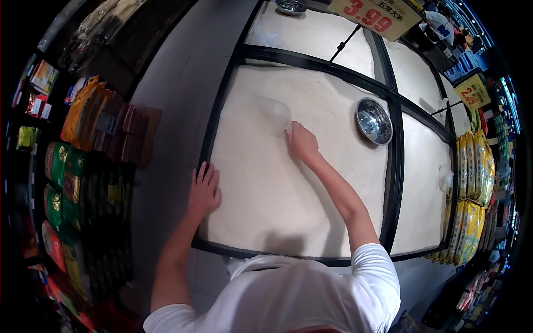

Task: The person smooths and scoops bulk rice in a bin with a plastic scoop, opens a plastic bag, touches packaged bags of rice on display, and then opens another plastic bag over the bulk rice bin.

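A wide bin of white rice [266,188] with a black frame lies in front of me. My right hand [303,142] is over its middle, fingers closed round the near end of a clear scoop [276,114]. The scoop's bowl rests at the rice surface, pointing up and left. My left hand [205,188] lies on the bin's left black edge, its fingers spread and holding nothing. To the right of my right hand, a shiny metal bowl [374,121] sits on the rice near the bin's right edge.
Further bins [416,183] adjoin at the right and back. A second metal bowl [291,6] is at the far end. Price signs [377,16] stand on poles. Yellow bags [469,222] are stacked right; packaged goods [86,116] line the left beyond the floor.
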`<action>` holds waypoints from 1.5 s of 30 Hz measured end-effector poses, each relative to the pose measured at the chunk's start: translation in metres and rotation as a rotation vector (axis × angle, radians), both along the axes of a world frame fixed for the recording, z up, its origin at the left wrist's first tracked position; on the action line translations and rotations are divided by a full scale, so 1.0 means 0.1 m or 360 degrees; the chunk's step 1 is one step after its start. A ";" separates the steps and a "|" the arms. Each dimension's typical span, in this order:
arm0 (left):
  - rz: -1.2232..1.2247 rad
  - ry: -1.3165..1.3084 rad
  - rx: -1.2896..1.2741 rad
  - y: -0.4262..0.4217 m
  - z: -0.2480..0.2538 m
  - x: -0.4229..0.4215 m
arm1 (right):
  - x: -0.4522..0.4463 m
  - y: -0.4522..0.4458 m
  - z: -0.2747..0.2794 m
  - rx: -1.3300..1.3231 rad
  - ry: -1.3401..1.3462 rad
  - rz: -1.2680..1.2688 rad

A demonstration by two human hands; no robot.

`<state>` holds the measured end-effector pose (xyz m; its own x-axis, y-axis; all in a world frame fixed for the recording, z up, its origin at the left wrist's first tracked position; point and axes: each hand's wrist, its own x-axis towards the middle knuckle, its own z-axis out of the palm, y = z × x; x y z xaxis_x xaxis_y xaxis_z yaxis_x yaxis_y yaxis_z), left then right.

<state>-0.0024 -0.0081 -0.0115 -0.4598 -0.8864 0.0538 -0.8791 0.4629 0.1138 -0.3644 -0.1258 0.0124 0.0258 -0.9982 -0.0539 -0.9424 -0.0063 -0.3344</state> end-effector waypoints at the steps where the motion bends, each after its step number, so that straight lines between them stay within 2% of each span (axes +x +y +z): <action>1: 0.0004 0.0014 -0.0003 0.00 0.01 0.00 | 0.03 0.09 0.04 0.0009 0.0008 0.0044; 7: -0.0009 0.0033 -0.0032 0.00 -0.02 0.03 | 0.33 0.48 0.10 0.0010 -0.0108 0.0349; 11: 0.0007 0.0057 -0.0014 0.00 -0.03 0.05 | 0.48 0.44 0.00 0.0017 -0.0065 0.0485; 27: 0.0033 0.0055 0.0028 -0.02 -0.06 0.07 | 0.51 -0.72 -0.17 0.0154 -0.0071 -0.0019; 33: 0.0047 0.0072 0.0014 -0.02 -0.05 0.05 | -0.04 -1.19 -0.37 0.0139 -0.0222 -0.0455; 41: 0.0053 -0.0036 0.0052 0.01 -0.05 0.03 | -0.91 -0.67 -0.51 0.0218 -0.0178 -0.0746; 45: 0.0064 -0.0133 0.0124 0.02 0.02 0.00 | -0.89 -0.28 -0.39 0.0177 -0.0283 -0.0735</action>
